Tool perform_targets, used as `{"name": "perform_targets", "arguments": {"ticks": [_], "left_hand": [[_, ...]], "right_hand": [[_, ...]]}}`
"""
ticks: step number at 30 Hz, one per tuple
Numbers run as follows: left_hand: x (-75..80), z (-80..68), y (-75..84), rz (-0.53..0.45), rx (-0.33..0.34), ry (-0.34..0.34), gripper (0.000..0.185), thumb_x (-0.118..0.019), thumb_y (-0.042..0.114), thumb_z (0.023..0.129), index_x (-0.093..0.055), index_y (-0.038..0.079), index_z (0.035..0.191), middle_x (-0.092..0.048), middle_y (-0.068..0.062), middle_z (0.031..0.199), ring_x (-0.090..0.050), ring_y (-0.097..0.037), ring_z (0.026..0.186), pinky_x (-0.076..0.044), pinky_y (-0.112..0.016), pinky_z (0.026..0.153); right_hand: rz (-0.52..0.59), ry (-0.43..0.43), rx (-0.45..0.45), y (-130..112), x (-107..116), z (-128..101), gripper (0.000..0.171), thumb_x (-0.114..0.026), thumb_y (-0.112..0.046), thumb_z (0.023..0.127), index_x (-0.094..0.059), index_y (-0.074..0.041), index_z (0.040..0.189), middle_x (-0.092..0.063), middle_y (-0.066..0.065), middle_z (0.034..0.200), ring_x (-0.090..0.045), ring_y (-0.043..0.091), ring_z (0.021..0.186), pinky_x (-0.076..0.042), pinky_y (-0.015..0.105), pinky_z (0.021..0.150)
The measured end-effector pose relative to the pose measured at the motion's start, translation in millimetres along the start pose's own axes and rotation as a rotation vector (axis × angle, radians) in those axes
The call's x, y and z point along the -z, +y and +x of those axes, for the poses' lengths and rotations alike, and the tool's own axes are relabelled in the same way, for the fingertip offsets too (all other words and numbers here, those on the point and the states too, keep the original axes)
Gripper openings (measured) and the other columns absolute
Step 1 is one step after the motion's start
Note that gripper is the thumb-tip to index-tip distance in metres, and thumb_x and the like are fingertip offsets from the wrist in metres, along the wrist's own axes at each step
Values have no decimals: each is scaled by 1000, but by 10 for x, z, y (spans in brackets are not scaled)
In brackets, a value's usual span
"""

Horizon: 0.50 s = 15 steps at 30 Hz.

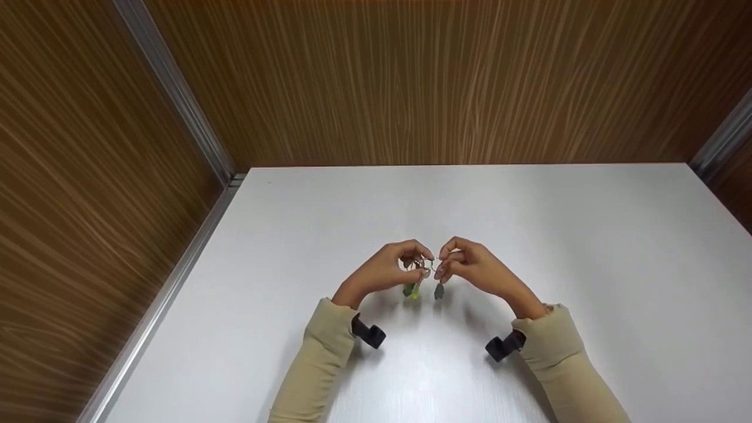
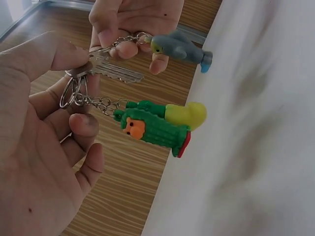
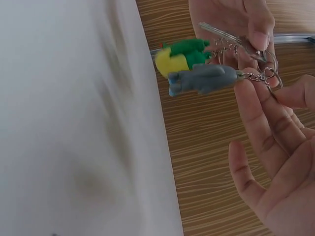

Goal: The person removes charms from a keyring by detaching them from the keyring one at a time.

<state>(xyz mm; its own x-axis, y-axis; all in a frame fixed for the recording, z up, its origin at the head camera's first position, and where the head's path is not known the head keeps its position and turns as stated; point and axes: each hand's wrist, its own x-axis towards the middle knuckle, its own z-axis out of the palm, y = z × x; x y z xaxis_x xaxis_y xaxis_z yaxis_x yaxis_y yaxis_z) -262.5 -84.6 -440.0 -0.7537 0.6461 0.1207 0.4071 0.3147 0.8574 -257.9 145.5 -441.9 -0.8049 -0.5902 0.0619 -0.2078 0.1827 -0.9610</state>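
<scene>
Above the white table (image 1: 529,223) both hands meet on a bunch of keyrings. My left hand (image 1: 420,258) pinches the metal key ring (image 2: 69,93) and the silver key (image 2: 115,73) between thumb and fingers. From that ring a green cactus charm (image 2: 152,129) and a yellow charm (image 2: 186,114) hang on a short chain. My right hand (image 1: 445,262) pinches the small ring and chain of a grey shark charm (image 2: 179,48), right next to the key. The grey shark charm (image 3: 202,78) lies in front of the green charm (image 3: 189,49) in the right wrist view.
Wood-grain walls (image 1: 446,76) with metal corner strips (image 1: 176,94) enclose the table on the left, back and right. A black camera mount sits on each wrist (image 1: 369,333), over beige sleeves (image 1: 320,364).
</scene>
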Motion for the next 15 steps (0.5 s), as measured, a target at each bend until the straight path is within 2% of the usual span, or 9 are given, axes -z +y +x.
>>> {"name": "perform_targets", "arguments": {"ticks": [6,11,15], "left_hand": [[-4,-7,5,8,-7,11,20,-65,17,88,-64,8,106,-65,-7,102,-54,-9,90,-43,-51,93],[-4,-8,0,28,-9,28,17,-66,16,87,-63,7,101,-66,-7,102,-57,-13,95,-39,-54,100],[-2,-18,-12,27,-15,36,17,-67,17,88,-64,8,103,-68,-8,101,-60,-16,95,-39,-54,102]], "right_hand": [[2,-6,-1,-20,-10,-4,19,-46,3,93,-49,12,110,-71,24,91,-71,14,77,-56,33,82],[-23,-9,18,-45,-35,-4,19,-44,1,94,-48,13,108,-70,24,89,-69,11,78,-54,46,83],[-35,4,11,-56,-50,-5,18,-46,-1,95,-48,12,108,-70,25,89,-69,11,78,-54,42,83]]}}
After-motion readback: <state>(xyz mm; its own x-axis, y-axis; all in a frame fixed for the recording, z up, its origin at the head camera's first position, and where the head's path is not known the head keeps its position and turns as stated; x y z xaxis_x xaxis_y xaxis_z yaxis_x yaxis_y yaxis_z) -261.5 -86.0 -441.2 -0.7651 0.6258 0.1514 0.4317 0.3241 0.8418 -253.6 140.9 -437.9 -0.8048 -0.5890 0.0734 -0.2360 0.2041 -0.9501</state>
